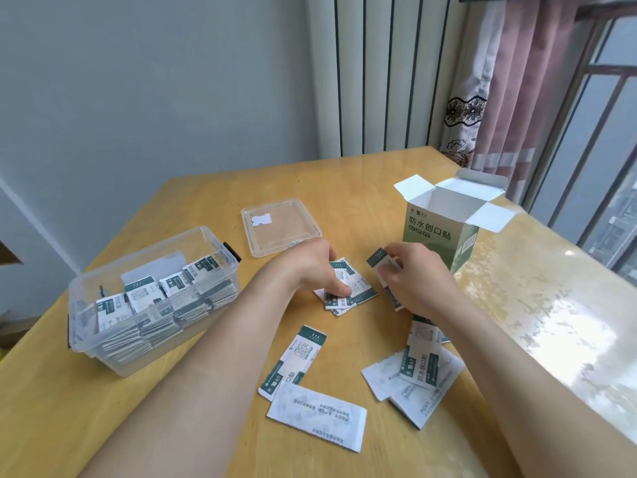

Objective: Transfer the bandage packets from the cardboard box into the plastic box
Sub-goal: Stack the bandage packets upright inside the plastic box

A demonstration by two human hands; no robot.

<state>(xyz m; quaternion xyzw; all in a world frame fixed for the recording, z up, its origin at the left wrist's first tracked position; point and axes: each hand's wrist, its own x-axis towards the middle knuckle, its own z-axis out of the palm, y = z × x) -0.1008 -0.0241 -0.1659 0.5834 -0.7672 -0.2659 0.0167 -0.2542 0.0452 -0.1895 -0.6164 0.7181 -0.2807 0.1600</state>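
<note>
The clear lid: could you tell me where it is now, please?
Head view: the clear lid lies flat on the table just beyond the left hand, between the plastic box at left and the cardboard box at right.

the yellow rectangular wooden table [344, 188] is glossy and smooth. the clear rectangular plastic box [82, 326] and the flat clear plastic lid [303, 236] shine too. the green-and-white upright cardboard box [437, 236] looks matt, like the white-and-green rectangular paper packets [317, 412]. the pink hanging curtain [517, 98] is soft cloth.
</note>
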